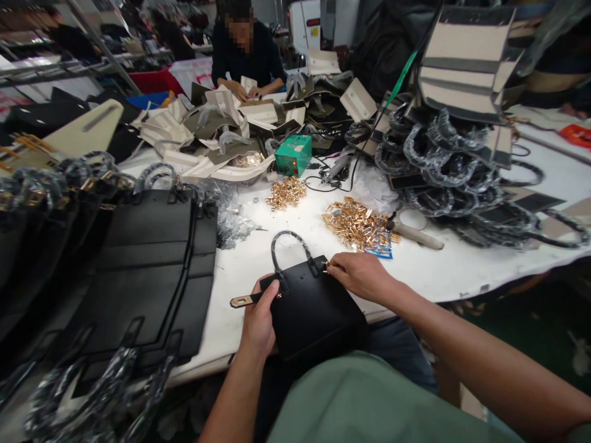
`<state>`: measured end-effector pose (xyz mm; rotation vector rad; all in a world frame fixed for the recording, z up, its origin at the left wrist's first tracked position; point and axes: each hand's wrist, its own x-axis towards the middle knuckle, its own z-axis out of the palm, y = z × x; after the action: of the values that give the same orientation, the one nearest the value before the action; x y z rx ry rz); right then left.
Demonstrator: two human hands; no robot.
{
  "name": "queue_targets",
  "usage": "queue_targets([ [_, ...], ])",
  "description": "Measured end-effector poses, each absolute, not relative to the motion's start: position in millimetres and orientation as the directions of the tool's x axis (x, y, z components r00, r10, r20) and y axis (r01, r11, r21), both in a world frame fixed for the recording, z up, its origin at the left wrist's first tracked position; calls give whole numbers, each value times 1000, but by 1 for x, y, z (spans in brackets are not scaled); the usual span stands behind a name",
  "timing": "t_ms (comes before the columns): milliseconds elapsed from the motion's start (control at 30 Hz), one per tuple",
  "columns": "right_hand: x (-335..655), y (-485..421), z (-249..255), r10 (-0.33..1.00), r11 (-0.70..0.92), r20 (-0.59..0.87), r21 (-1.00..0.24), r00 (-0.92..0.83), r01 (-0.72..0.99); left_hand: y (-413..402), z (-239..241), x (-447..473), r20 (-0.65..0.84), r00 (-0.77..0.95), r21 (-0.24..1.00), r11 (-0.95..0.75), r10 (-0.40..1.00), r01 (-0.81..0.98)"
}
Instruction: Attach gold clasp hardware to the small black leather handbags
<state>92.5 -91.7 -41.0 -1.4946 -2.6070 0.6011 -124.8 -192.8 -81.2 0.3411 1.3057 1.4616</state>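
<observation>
A black handbag [318, 317] rests at the table's front edge, partly over my lap, its plastic-wrapped handle [290, 235] standing up. My left hand [261, 317] grips the bag's left upper side, the thumb lying on the front. From that side a strap with a gold metal end [244, 301] sticks out to the left. At the bag's upper right corner, the fingers of my right hand [355, 274] pinch a small gold metal fitting [325, 267]. Just beyond lie a large heap of gold fittings [357, 224] and a smaller heap of gold pieces [286, 194].
Stacked black bag panels [148, 264] with wrapped handles fill the left. A green box [294, 155] with a lit lamp stands mid-table. A tape roll [412, 219] and a grey-handled tool [418, 235] lie right, before piled bag parts [452, 160]. Opposite, a person [249, 52] handles pale pieces.
</observation>
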Motion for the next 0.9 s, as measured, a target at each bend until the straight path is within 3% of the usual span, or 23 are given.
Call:
queue_targets([
  [133, 91, -90, -39, 829, 461, -185, -306, -527, 833, -194, -82, -126, -413, -332, 828, 199, 848, -524],
  [367, 88, -88, -42, 826, 427, -243, -317, -508, 847, -193, -80, -127, -419, -311, 823, 213, 853, -526],
  [633, 70, -89, -39, 841, 450, -248, -172, -481, 876, -194, -79, -128, -408, -306, 838, 220, 860, -500],
  [900, 62, -89, -45, 827, 487, -246, -138, -506, 862, -196, -79, -134, -384, -234, 836, 228, 893, -500],
])
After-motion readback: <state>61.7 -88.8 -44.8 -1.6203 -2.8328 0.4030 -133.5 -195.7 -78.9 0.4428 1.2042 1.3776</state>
